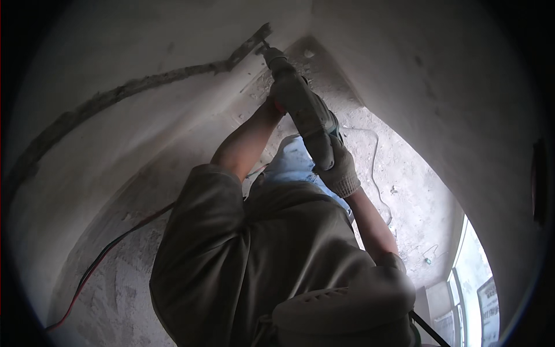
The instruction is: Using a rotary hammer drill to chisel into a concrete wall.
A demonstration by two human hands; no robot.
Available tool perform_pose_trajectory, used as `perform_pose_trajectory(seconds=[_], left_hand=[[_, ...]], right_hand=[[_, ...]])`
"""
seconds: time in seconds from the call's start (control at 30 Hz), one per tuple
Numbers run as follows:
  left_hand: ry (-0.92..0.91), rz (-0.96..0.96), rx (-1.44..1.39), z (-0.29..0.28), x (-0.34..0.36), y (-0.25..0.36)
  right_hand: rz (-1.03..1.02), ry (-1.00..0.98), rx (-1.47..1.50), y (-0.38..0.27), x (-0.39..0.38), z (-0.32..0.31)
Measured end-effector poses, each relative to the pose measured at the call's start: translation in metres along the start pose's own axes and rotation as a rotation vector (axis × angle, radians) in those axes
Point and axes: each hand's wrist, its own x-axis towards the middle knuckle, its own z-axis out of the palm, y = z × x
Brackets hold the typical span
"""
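A grey, dust-covered hammer drill (302,104) points up and away, its bit at the upper end of a rough channel (147,81) cut in the wall. Whether the bit touches the wall I cannot make out. My right hand (342,172), in a pale knitted work glove, is closed round the drill's rear handle. Farther forward, my left hand (274,106) supports the drill near its front; the tool's body hides most of its fingers. A spot of red shows beside that hand.
Pale walls (370,52) meet in a corner just ahead. Rubble and dust lie on the floor (404,173). A thin cable (377,168) curves across it at right; red and black cables (104,254) run at left. A bright window (471,283) stands at lower right.
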Motion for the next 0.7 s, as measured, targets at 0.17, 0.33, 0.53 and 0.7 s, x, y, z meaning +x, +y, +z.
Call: perform_pose_trajectory(seconds=[0.17,0.33,0.53,0.7], left_hand=[[0.086,0.017,-0.037,0.002,0.016,0.01],[0.206,0.013,-0.051,0.004,0.033,0.012],[0.298,0.012,-0.042,0.004,0.018,-0.003],[0.125,-0.03,-0.079,-0.011,0.051,0.036]], right_hand=[[0.017,0.01,-0.186,-0.017,0.012,0.006],[-0.024,0.004,-0.163,-0.025,0.022,0.009],[-0.028,0.02,-0.137,0.003,0.018,-0.005],[-0.017,0.054,-0.119,0.003,0.034,0.01]])
